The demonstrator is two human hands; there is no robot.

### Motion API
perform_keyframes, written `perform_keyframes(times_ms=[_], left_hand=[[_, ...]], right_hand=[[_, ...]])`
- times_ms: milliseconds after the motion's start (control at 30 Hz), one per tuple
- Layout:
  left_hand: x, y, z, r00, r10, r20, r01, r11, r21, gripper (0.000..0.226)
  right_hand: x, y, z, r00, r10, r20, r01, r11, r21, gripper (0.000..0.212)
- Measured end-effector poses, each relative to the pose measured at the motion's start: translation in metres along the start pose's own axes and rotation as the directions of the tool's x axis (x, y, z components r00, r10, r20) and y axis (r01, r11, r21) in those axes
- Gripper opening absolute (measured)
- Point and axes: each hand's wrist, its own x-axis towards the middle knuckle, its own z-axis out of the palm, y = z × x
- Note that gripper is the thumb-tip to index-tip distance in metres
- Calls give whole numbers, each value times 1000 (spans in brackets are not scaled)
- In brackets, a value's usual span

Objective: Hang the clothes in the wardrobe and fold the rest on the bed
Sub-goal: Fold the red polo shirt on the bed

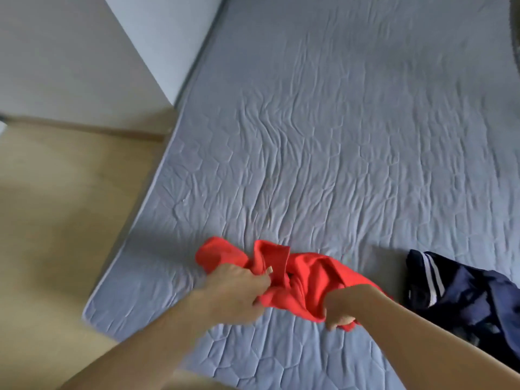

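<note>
Red garment [298, 274]: soft knit, crumpled, near bed's [323, 136] front edge. Left hand [239, 288], right hand [346, 305] each clench bunched fabric. Navy striped garment [464, 294] heaped toward right edge; quilted grey-blue cover, wrinkled.

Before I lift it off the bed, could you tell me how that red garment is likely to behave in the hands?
The red garment looks soft and floppy: it bunches into folds between the left hand and right hand, so it would probably sag wherever unsupported. It seems light, being thin cloth. It is unlikely to slide far on the quilted bed cover.
</note>
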Motion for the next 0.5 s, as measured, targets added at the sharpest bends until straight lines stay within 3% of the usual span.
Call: perform_keyframes(times_ms=[33, 100, 133, 200, 267, 400, 500], left_hand=[[-4, -12, 24, 985, -19, 170, 29, 998, -54, 21], [-4, -39, 65, 898, -130, 421, 230, 953, -196, 21], [-2, -58, 91, 887, -192, 420, 331, 898, -289, 20], [5, -92, 133, 873, -404, 273, 486, 760, -431, 19], [10, -118, 174, 804, -567, 178, 576, 671, -466, 24], [16, -127, 254, 785, -462, 412, 616, 646, -450, 38], [19, -109, 287, 756, -475, 450, 647, 648, -403, 52]], right_hand=[[11, -12, 0, 1000, 5, 11, -4, 1000, -12, 21], [35, -29, -7, 995, -2, -102, 10, 997, 75, 30], [51, -38, -13, 983, 7, -184, 25, 985, 171, 34], [77, -53, -24, 934, 64, -353, 59, 943, 328, 40], [107, -72, -32, 882, 68, -466, 107, 934, 339, 52], [176, -110, -35, 855, 38, -517, 90, 971, 220, 78], [207, -134, -40, 843, 37, -537, 27, 994, 110, 76]])
